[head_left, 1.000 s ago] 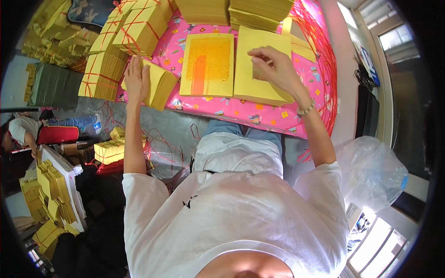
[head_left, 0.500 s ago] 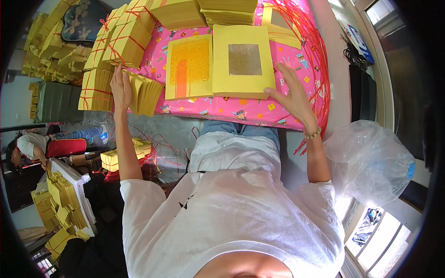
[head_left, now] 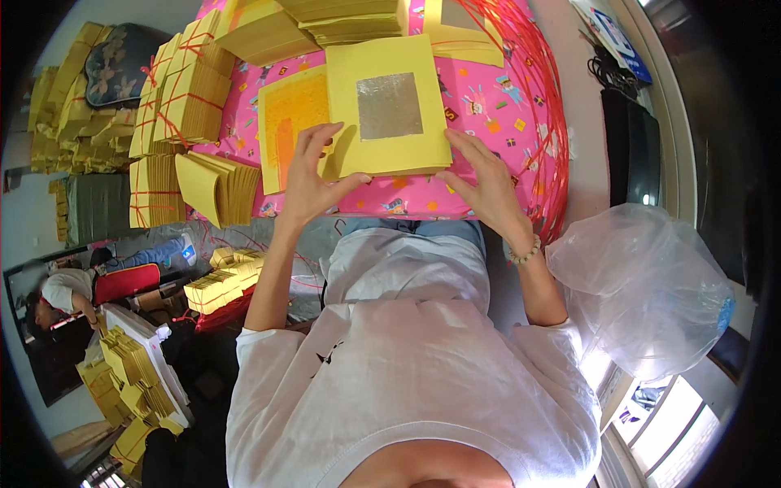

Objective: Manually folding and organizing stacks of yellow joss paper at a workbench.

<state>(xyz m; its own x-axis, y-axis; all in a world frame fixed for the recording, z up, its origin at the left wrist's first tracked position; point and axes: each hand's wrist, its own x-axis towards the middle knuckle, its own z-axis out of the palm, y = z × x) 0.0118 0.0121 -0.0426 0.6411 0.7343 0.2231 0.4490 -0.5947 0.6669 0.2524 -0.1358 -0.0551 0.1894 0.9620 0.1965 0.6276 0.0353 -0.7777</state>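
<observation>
A stack of yellow paper sheets [head_left: 423, 146], the top one bearing a silver foil square [head_left: 389, 106], lies on a pink patterned cloth [head_left: 488, 98]. My left hand [head_left: 313, 175] grips the stack's left near edge, thumb under and fingers on top. My right hand [head_left: 484, 183] presses its fingers against the stack's right near corner. Beside it on the left lies a yellow sheet printed in orange [head_left: 289, 122], partly under my left hand.
Tied yellow paper bundles [head_left: 183, 102] stand at the left, and a fanned loose pile [head_left: 218, 185] beside them. More stacks [head_left: 342, 20] lie at the back. Red strings [head_left: 537, 89] drape on the right. A clear plastic bag [head_left: 643, 285] sits right. Another person [head_left: 61, 293] crouches lower left.
My left hand left the fanned pile at the left and came to the foil-topped stack's left edge. My right hand stayed at its right corner. The view shifted closer.
</observation>
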